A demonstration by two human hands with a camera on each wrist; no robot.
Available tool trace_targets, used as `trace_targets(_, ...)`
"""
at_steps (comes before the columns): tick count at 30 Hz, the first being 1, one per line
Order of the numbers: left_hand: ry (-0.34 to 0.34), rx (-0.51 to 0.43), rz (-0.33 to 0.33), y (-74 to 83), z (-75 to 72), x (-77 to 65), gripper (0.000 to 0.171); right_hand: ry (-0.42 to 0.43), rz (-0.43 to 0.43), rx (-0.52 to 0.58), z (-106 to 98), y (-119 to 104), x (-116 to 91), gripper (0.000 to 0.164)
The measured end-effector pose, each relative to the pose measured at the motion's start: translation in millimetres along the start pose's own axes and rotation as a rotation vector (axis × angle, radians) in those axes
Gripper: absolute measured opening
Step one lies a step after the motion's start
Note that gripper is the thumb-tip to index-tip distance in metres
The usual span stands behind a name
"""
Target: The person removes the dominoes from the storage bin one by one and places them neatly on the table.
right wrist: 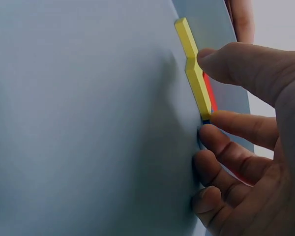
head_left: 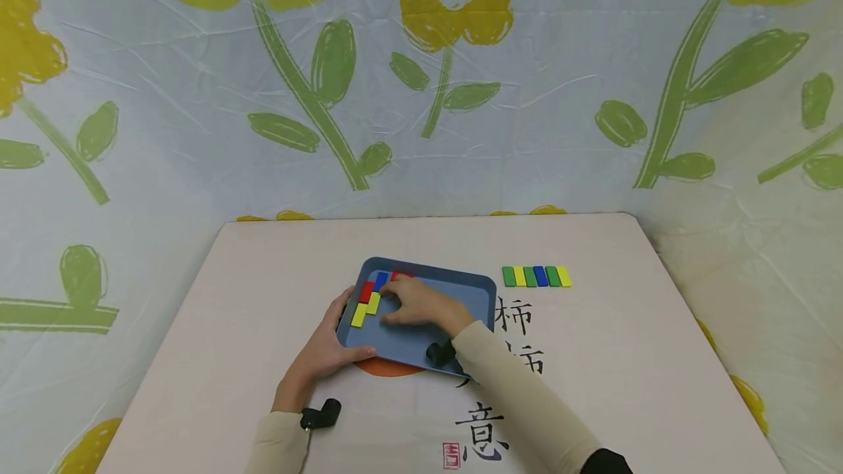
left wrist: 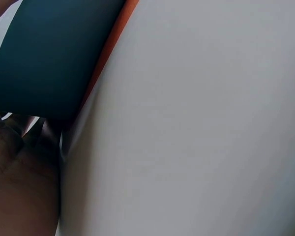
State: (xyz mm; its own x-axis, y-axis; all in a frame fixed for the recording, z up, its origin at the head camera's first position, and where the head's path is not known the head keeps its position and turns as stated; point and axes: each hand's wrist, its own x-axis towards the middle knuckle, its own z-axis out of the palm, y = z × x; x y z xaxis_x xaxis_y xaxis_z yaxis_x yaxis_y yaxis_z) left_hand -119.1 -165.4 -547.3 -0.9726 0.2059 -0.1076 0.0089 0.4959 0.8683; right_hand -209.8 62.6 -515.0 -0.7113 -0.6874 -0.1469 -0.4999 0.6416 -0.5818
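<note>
A blue-grey tray (head_left: pixel 435 300) lies tilted slightly clockwise on the table. My left hand (head_left: pixel 327 350) grips its near-left corner, thumb over the near rim and fingers along the left side. In the left wrist view the tray's dark outer wall (left wrist: pixel 49 59) rises above the palm. My right hand (head_left: pixel 421 306) is inside the tray, pinching a yellow block (right wrist: pixel 198 91) by its ends between thumb and index finger. Another yellow block (right wrist: pixel 186 37) meets it, offset sideways. Beside them lie a red block (head_left: pixel 366 292), a blue block (head_left: pixel 380 281) and more red (head_left: pixel 397 274), partly hidden.
Right of the tray, a row of green, yellow and blue blocks (head_left: pixel 536 276) lies on the table (head_left: pixel 197 357). Black printed characters (head_left: pixel 484 431) and an orange shape (head_left: pixel 388 368) show on the tabletop. A flower-patterned cloth (head_left: pixel 527 130) hangs behind and at the sides.
</note>
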Motion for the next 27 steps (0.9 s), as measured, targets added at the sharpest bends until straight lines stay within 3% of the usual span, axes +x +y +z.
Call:
trace_targets(8,0.005,-0.013,0.014,0.2,-0.2,0.5,0.118,-0.016,-0.027,-0.013,0.6,-8.6,4.4,0.049)
trace_targets(27,-0.004,-0.029,0.007,1.5,-0.2,0.1,0.117,0.026,0.025,-0.030,9.6,-15.0,14.0,0.041)
